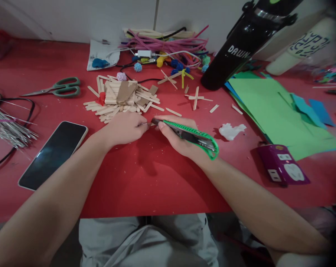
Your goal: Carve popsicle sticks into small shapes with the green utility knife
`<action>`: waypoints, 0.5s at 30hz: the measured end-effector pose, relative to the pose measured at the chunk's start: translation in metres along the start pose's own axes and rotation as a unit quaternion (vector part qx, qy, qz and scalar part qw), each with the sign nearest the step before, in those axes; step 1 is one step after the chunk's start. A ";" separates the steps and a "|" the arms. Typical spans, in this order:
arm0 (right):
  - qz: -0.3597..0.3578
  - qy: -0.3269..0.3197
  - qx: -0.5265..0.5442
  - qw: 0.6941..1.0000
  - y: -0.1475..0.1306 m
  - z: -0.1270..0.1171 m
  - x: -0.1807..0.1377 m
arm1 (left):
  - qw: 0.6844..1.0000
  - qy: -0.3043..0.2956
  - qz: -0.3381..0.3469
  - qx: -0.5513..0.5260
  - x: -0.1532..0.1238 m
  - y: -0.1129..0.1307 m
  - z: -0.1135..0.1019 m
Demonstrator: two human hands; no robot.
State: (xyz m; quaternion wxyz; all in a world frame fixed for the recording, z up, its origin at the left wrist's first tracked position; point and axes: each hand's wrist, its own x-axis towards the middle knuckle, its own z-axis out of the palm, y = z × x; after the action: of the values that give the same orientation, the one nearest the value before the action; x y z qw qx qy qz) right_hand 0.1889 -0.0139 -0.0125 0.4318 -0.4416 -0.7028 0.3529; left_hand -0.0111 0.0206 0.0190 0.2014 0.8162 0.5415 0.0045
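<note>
My right hand (181,137) is wrapped round a green utility knife (191,134). The knife's front end points left, close to my left fingertips. My left hand (126,128) is closed in a pinch on what looks like a thin craft stick (149,124), mostly hidden by the fingers. Where the blade meets this stick is too small to tell. Just beyond my left hand lies a heap of wooden craft sticks (120,92), with brown cardboard pieces (126,92) on top. Crossed sticks (196,98) and short cut bits (214,108) lie farther right.
Green-handled scissors (66,88), a phone (55,154) and a wire bundle (10,124) lie left. At right are a black bottle (237,44), green paper (270,107), crumpled tissue (231,131) and a purple box (281,164). Pink pipe cleaners (165,44) lie along the back of the red table (114,189).
</note>
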 end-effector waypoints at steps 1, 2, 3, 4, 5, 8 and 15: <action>0.007 0.000 0.003 1.000 0.000 0.000 0.000 | 1.000 0.000 0.000 0.000 0.000 0.000 0.000; 0.014 0.000 0.004 1.000 0.000 -0.001 -0.001 | 1.000 -0.002 0.001 0.000 0.000 0.000 0.000; 0.020 -0.002 0.004 1.000 -0.001 -0.001 -0.001 | 1.000 -0.003 0.001 0.000 -0.001 0.000 -0.001; 0.023 -0.006 0.005 1.000 -0.001 -0.002 -0.001 | 1.000 -0.006 0.001 0.001 -0.001 0.001 -0.001; 0.024 -0.010 0.006 1.000 -0.001 -0.003 0.000 | 1.000 -0.007 0.000 0.002 -0.001 0.001 -0.001; 0.013 -0.025 0.011 1.000 -0.002 -0.006 0.001 | 1.000 -0.003 0.007 0.000 -0.001 0.000 0.000; -0.002 -0.006 -0.072 0.997 -0.003 -0.007 0.000 | 1.000 0.002 0.006 0.002 -0.001 0.000 0.000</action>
State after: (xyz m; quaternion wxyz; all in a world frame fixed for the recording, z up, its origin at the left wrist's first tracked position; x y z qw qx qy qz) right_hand 0.1939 -0.0145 -0.0071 0.3950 -0.4680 -0.7299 0.3035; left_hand -0.0112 0.0194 0.0191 0.1989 0.8200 0.5367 0.0066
